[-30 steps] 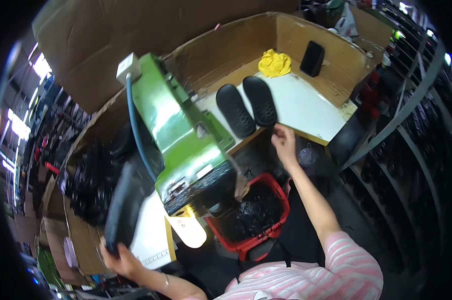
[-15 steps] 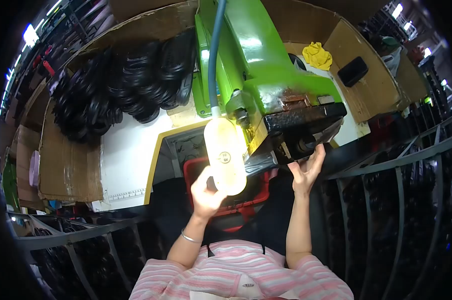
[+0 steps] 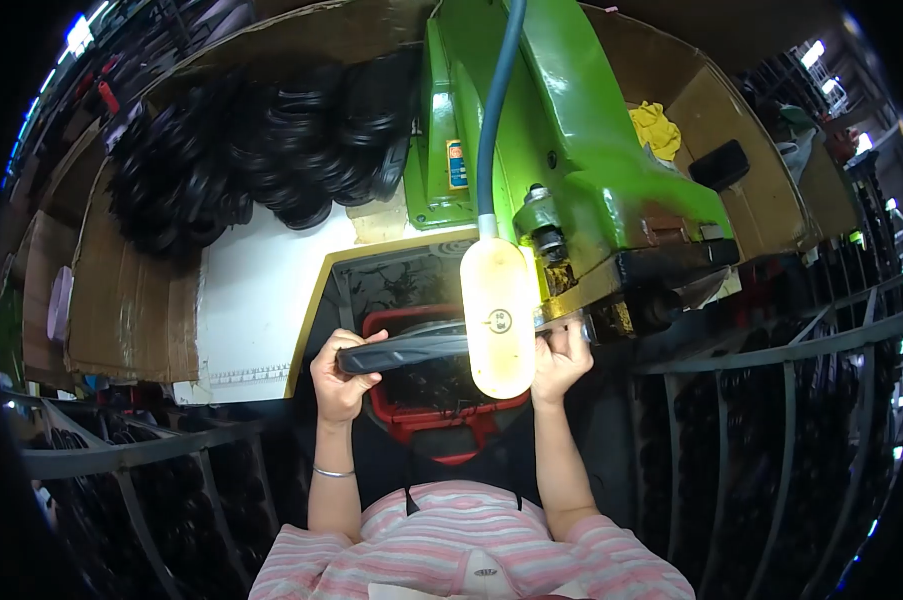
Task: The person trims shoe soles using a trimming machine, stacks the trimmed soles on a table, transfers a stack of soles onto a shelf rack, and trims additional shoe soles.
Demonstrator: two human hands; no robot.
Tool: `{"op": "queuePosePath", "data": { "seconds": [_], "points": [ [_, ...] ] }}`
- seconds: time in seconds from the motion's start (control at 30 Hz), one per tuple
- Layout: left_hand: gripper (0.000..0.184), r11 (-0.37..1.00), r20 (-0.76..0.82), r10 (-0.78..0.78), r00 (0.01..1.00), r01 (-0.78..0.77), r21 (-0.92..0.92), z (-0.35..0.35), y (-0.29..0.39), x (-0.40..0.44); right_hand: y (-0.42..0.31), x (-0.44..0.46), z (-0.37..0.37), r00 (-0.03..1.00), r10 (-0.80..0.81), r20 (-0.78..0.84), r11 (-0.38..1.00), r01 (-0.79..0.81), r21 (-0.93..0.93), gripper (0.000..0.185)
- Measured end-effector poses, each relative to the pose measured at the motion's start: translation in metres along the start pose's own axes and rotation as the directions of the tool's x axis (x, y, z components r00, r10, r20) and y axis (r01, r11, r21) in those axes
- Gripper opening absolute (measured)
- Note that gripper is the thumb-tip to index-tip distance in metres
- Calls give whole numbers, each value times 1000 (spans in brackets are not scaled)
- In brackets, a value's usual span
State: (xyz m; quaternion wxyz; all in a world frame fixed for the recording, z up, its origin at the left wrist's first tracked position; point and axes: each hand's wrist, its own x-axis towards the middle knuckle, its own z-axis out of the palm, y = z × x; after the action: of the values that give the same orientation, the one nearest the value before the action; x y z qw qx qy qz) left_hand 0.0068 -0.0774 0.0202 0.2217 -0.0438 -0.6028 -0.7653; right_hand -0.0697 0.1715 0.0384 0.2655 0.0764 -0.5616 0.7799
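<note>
A long, flat black piece that looks like a shoe sole (image 3: 401, 353) stretches between my two hands, seen nearly edge-on. My left hand (image 3: 337, 380) pinches its left end, thumb below and fingers above. At its other end my right hand (image 3: 561, 365) is closed, beside the dark working head (image 3: 661, 295) of the green machine (image 3: 591, 130). A lit oval lamp (image 3: 498, 320) on a blue flexible neck hides the middle of the sole and part of my right hand.
A red bin (image 3: 441, 428) with dark scraps sits below my hands. Piled black soles (image 3: 271, 140) lie on the white table (image 3: 251, 300) at left, walled by cardboard (image 3: 141, 320). A yellow cloth (image 3: 656, 130) lies behind the machine. Metal rails (image 3: 771, 350) flank both sides.
My left hand has moved left from behind the lamp, bringing the black sole into view. My right hand has moved left and down from the machine head. The camera view has shifted.
</note>
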Motion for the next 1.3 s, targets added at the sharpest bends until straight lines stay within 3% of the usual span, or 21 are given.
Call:
{"op": "queuePosePath", "data": {
  "seconds": [0.03,0.13,0.2,0.23,0.27,0.3,0.33,0.37,0.4,0.5,0.6,0.63,0.67,0.7,0.8,0.87,0.9,1.0,1.13,1.2,1.3],
  "points": [
    [34,1000,30,-15,999,15,12,-8,-3,0,1,1,2,997,-79,-9,974,76,-213,31],
    [34,996,52,-69,996,65,63,-21,-16,1,-6,5,7,961,-251,114,870,275,-409,39],
    [33,906,119,-148,982,86,415,-26,-31,7,-11,6,12,965,-251,71,900,260,-350,48],
    [31,810,72,-267,961,183,557,-8,-24,14,-14,9,14,925,-352,143,825,379,-419,49],
    [31,593,241,-120,963,-125,795,13,-18,25,-17,11,15,870,-441,220,732,490,-473,50],
    [32,516,308,25,951,-276,811,42,-10,32,-23,11,17,855,-440,274,684,517,-515,51],
    [34,744,228,42,973,-183,642,73,-5,30,-24,11,15,855,-439,275,683,517,-517,51],
    [29,819,177,74,981,-162,551,100,-5,25,-24,12,13,844,-448,294,661,534,-526,49],
    [26,768,219,226,949,-312,560,113,-8,23,-24,13,11,832,-458,313,639,552,-536,48],
    [25,794,147,177,973,-229,562,121,-42,10,-14,6,-2,914,-334,230,761,406,-507,43],
    [28,931,5,99,995,-94,351,126,-53,3,4,-1,-12,974,-184,130,842,224,-490,31],
    [26,971,-85,40,996,-18,239,130,-60,-5,36,-10,-32,985,-62,161,889,128,-441,30],
    [26,992,-169,-31,985,51,115,133,-67,-12,56,-23,-36,966,255,37,957,-247,-154,39],
    [25,997,-222,-61,973,67,23,137,-72,-16,70,-29,-44,924,374,86,927,-369,-69,45],
    [25,994,-258,-54,965,76,75,145,-76,-24,97,-46,-78,615,769,177,595,-789,154,71],
    [25,993,-262,-76,962,96,64,150,-79,-26,96,-46,-85,598,732,326,430,-777,460,73],
    [26,995,-270,-88,959,97,21,152,-80,-24,97,-43,-89,601,730,326,431,-775,463,73],
    [26,995,-289,-103,952,100,-24,158,-83,-21,86,-27,-104,732,672,110,671,-665,327,67],
    [28,989,-116,-50,992,66,135,160,-65,-9,37,15,-119,879,447,-164,893,-430,131,70],
    [30,984,-53,-34,998,43,172,165,-51,-2,24,30,-130,944,283,-172,959,-284,20,71],
    [35,1000,-86,-27,996,26,-16,177,-23,2,22,35,-130,926,355,-126,935,-352,52,75]
  ]
}}
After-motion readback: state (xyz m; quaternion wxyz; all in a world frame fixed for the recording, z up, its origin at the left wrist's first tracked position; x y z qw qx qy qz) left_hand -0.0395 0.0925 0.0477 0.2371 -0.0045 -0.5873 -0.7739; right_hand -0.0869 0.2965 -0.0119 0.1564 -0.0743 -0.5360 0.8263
